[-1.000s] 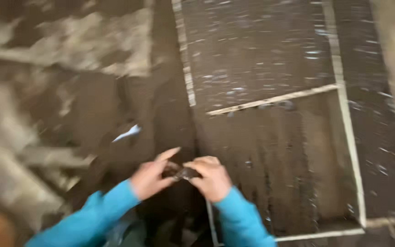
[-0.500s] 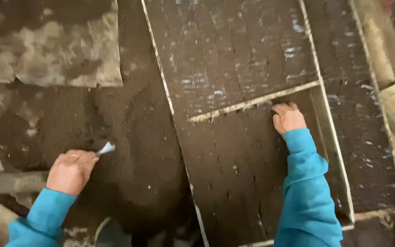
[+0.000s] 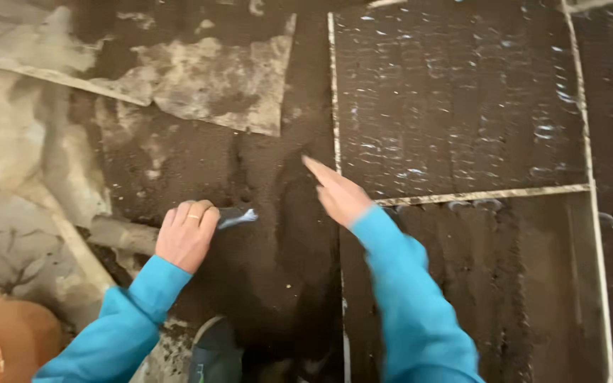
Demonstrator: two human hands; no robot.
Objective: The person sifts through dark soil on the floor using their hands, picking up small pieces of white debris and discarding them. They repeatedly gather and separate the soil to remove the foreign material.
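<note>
Now my left hand (image 3: 187,234) grips a small dark tool with a pale blue tip (image 3: 239,216), which juts just past my curled fingers; my right hand (image 3: 338,195) hovers nearby, fingers flat and empty, over dark soil (image 3: 271,248).

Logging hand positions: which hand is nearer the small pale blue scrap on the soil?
Left. The left hand touches the scrap; the right hand hovers apart, to its right.

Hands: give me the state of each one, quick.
Left hand: fingers closed around a small dark tool with a pale tip.
Right hand: open, fingers stretched flat, holding nothing, above the dark soil.
</note>
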